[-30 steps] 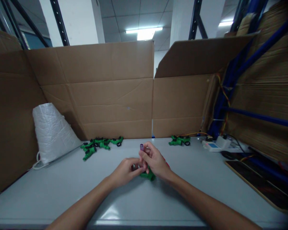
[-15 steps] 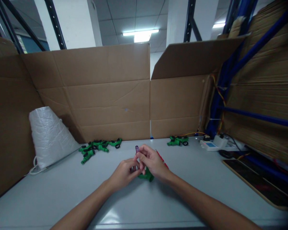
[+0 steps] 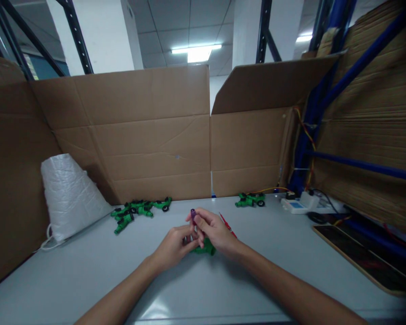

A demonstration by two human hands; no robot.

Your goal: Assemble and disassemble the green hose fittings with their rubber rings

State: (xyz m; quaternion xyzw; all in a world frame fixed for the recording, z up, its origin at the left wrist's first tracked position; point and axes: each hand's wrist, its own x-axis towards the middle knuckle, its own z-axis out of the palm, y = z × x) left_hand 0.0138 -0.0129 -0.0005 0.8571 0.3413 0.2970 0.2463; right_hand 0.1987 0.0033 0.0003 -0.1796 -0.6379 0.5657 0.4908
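My right hand (image 3: 211, 228) is closed, its thumb and fingertips pinching a slim rod with a dark purple top (image 3: 193, 214), held upright; its lower part is hidden by my fingers. Close beside it, my left hand (image 3: 177, 243) has its fingertips drawn together, touching the right fingers. What the left fingers hold is covered. A green toy piece (image 3: 207, 247) shows just under both hands, mostly hidden, and I cannot tell whether it rests on the table. Just past my right hand lies a thin red pen-like tool (image 3: 228, 225).
Several green toy vehicles with black wheels (image 3: 142, 208) cluster at the back left, and more (image 3: 250, 200) sit at the back right. A white padded bag (image 3: 72, 198) leans at left. Cardboard walls (image 3: 149, 149) enclose the table; a power strip (image 3: 299, 205) and dark framed panel (image 3: 362, 259) lie right.
The right fingers have shifted around the purple top, with a fingertip now behind it. Both hands stay in nearly the same place. The camera view has moved slightly.
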